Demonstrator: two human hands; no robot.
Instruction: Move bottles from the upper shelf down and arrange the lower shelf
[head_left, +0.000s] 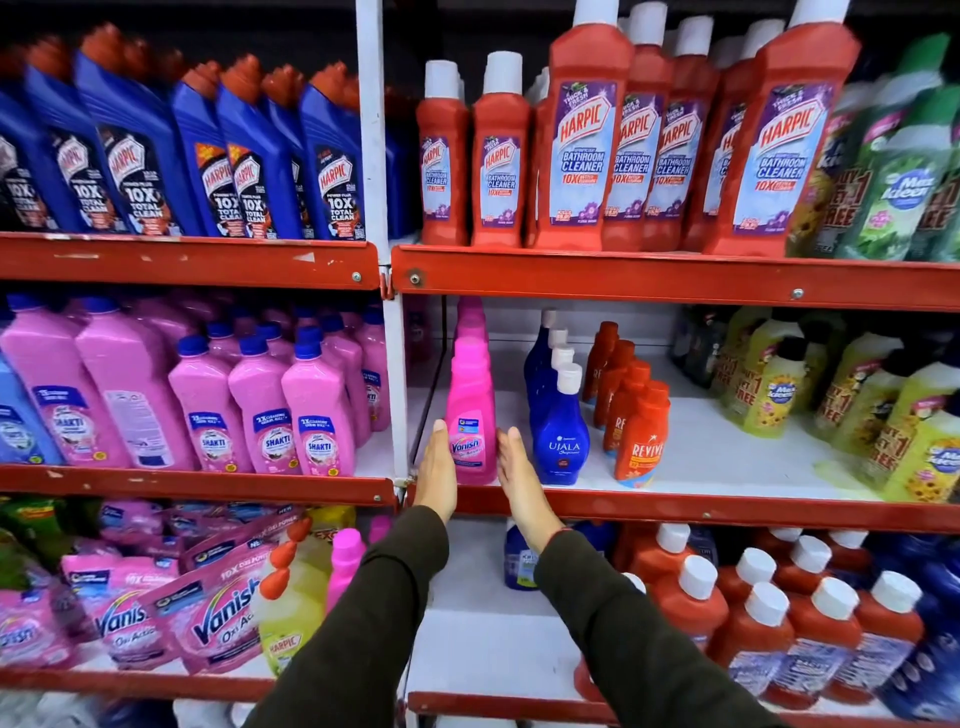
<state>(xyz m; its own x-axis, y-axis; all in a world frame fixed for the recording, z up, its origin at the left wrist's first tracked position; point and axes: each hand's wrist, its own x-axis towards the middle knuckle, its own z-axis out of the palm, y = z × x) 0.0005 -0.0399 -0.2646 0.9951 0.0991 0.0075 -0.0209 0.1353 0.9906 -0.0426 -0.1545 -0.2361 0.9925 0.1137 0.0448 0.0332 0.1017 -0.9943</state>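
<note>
A row of pink Vanish bottles stands at the left end of the middle shelf, running front to back. My left hand lies flat against the left side of the front bottle, fingers straight. My right hand is flat at its right side, fingers straight, touching or nearly touching. Neither hand grips it. To the right stand a row of blue Ujala bottles and a row of orange Revive bottles. Red Harpic bathroom cleaner bottles fill the upper shelf above.
Yellow-green Max Kleen bottles crowd the middle shelf's right end, with bare white shelf between them and the Revive row. A white upright post divides the bays. Pink Shakti bottles sit left; red bottles and Vanish pouches sit below.
</note>
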